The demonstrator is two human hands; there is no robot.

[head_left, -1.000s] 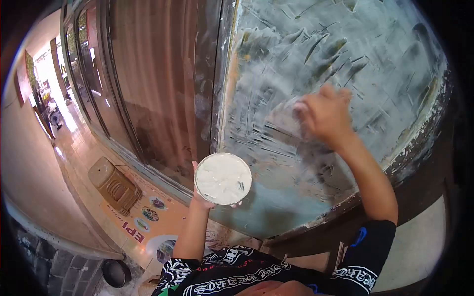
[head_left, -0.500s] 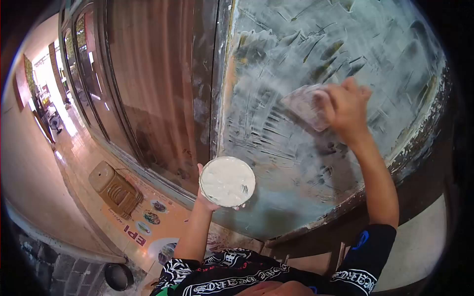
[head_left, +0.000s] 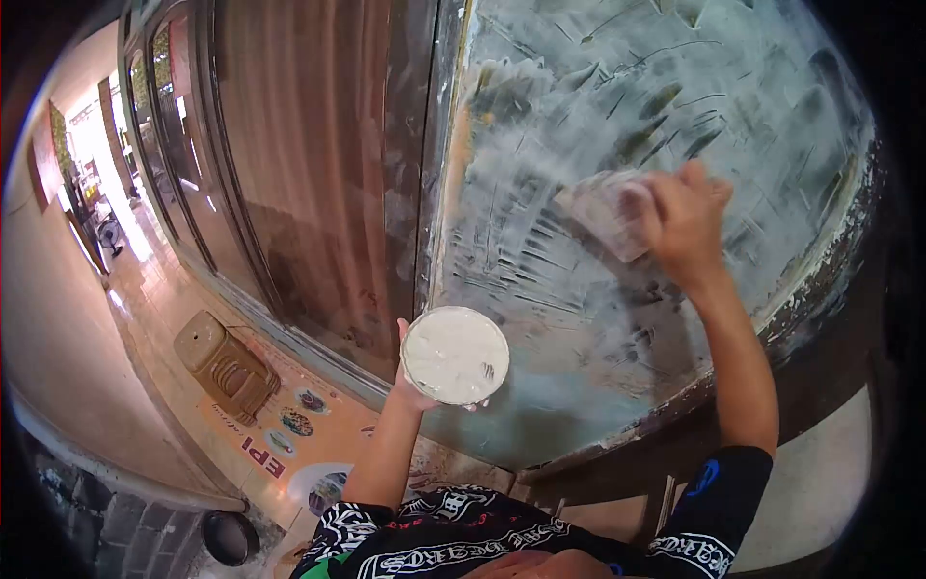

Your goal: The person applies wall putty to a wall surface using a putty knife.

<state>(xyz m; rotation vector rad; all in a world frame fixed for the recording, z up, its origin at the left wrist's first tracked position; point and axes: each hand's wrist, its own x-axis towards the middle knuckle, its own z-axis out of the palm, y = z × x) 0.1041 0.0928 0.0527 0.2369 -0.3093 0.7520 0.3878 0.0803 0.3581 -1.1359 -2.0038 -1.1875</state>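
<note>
A bowl [head_left: 453, 402] and a scraper [head_left: 603, 214]

The left hand [head_left: 415, 391] curls under the bowl, holding it. The bowl, full of white paste [head_left: 449, 349], is by the lower left edge of the smeary grey board [head_left: 627, 106]. The right hand [head_left: 687, 224] is closed, pinching the see-through scraper at one end. The scraper is near the board's middle; I can't tell if they touch.

The right grip [head_left: 690, 222], at two o'clock of centre, is blurred, as is the flat sheet [head_left: 603, 212] it pinches — one end hidden by fingers. The round tub [head_left: 455, 355] covers most of the left grip [head_left: 413, 388]. The smeared panel [head_left: 579, 125] is cut off at twelve o'clock — the clutter [head_left: 92, 188] towards ten is too small to tell.
</note>
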